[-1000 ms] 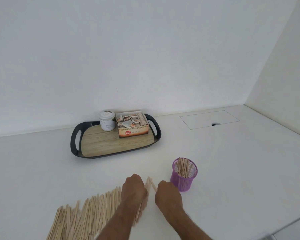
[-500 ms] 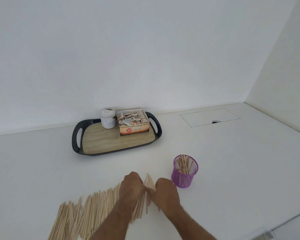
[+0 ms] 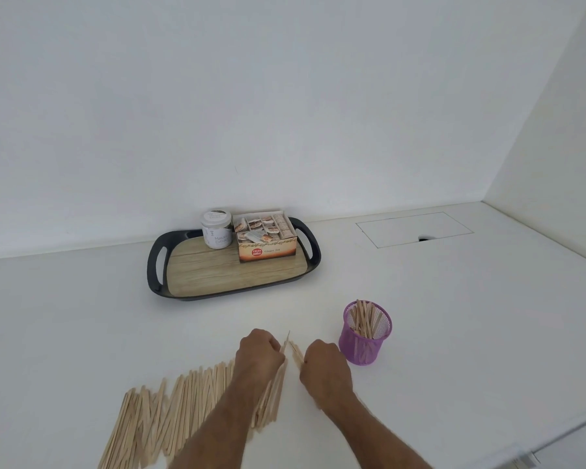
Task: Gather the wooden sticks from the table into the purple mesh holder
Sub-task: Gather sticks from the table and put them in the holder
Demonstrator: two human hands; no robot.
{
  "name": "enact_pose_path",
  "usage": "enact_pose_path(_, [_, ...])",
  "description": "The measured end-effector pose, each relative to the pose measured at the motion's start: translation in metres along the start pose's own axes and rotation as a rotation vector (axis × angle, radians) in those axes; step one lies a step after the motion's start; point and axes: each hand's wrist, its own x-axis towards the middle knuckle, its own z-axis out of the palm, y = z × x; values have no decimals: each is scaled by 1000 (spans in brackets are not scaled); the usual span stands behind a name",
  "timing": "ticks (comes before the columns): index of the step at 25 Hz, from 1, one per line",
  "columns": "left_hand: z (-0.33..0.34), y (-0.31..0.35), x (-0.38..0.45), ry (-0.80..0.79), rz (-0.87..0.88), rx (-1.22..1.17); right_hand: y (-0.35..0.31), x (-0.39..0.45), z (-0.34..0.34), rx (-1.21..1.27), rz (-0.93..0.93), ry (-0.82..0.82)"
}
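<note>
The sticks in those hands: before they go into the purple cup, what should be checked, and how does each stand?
1. Right hand grips a few sticks: ok.
2. Left hand grips sticks at the end of the row of sticks: ok.
3. Purple mesh holder upright: ok.
4. Room left in the holder: ok, partly filled.
5. Path from right hand to holder free: ok, bare table between.
6. Held sticks bundled evenly: cannot tell, fingers hide them.

Both forearms extended fwd, L hand [image 3: 258,354] & R hand [image 3: 322,365] curled, knuckles up, near-touching.
</note>
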Motion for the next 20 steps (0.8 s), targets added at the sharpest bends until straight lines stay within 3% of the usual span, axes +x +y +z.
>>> enact_pose_path(8, [3,1,-3,56,37,-184,5,4,3,20,-37,-43])
enact_pose_path(13, [2,15,-6,115,57,-372,16,-8,-9,102,-94,108])
enact_pose_path(20, [0,71,-11,199,174,-737,30,-29,-68,652,-89,359])
